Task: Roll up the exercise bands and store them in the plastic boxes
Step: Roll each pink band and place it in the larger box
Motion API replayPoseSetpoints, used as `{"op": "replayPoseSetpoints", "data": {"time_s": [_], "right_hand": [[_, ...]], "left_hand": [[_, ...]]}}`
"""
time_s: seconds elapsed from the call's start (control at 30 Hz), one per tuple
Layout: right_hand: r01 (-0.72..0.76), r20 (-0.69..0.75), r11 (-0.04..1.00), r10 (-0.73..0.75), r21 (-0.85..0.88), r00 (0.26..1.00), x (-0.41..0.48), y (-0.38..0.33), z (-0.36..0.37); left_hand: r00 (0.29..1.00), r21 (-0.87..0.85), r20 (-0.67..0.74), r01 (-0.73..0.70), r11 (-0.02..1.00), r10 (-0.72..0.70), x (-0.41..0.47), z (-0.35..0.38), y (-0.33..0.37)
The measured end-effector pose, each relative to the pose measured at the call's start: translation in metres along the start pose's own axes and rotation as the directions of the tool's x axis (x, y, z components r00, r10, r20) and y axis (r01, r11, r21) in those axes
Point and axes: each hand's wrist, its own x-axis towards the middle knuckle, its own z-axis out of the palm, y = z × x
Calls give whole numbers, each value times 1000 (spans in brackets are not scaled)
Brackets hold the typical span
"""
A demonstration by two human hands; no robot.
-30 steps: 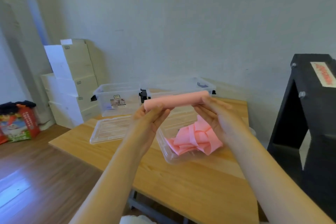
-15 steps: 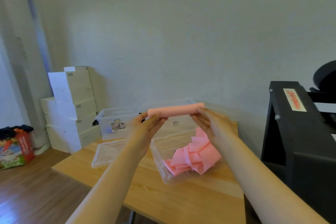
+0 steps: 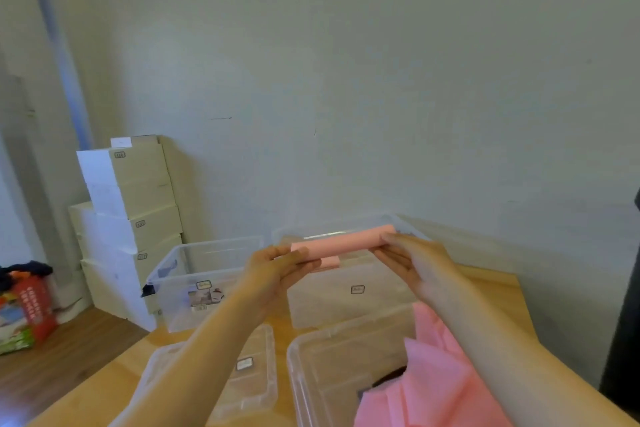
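while the fingers (image 3: 298,259) of the left hand (image 3: 273,269) curl round one end of the rolled pink band (image 3: 343,241) and those of the right hand (image 3: 412,260) pinch the other end, the roll is held level in the air between them, above the far clear box (image 3: 356,305). a short loose tail (image 3: 329,262) of the band hangs just under the roll near the left hand, so the rolling looks all but finished. the step in hand, i judge, is the last turn of this band and its carrying to a box. the next move calls for tucking that tail in and keeping both ends clamped so the coil does not spring open, then lowering it into the far box, which seems to hold nothing, though blur makes that uncertain. nearer, another clear box (image 3: 301,378) holds a heap of loose pink bands (image 3: 436,374) not yet rolled. a lid (image 3: 252,371) lies on the wooden surface (image 3: 491,291) just beside it, and a third box (image 3: 180,302) stands at the left.
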Motion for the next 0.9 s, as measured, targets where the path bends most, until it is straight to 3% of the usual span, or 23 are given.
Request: {"op": "replayPoseSetpoints", "data": {"time_s": [0.2, 0.37, 0.47, 0.6, 0.77, 0.9], "right_hand": [[-56, -17, 994, 55, -92, 998, 78, 14, 16], [-185, -18, 956, 186, -229, 982, 130, 19, 19], [-243, -48, 944, 238, -222, 970, 158, 27, 20], [-302, -45, 929, 299, -212, 953, 186, 43, 24], [-369, -54, 889, 368, -270, 928, 214, 57, 29], [-428, -109, 858, 415, -283, 903, 230, 72, 33]], "left_hand": [[999, 91, -33, -5, 996, 8, 71, -19, -3], [1000, 99, 4, 20, 995, -21, 116, -39, -4], [994, 112, 76, 66, 992, -75, 137, -50, -6], [996, 209, 35, 72, 975, -81, 161, -63, -6], [999, 589, -4, -34, 807, 46, 183, -83, -8], [986, 713, 10, -125, 690, 169, 191, -96, -19]]}}
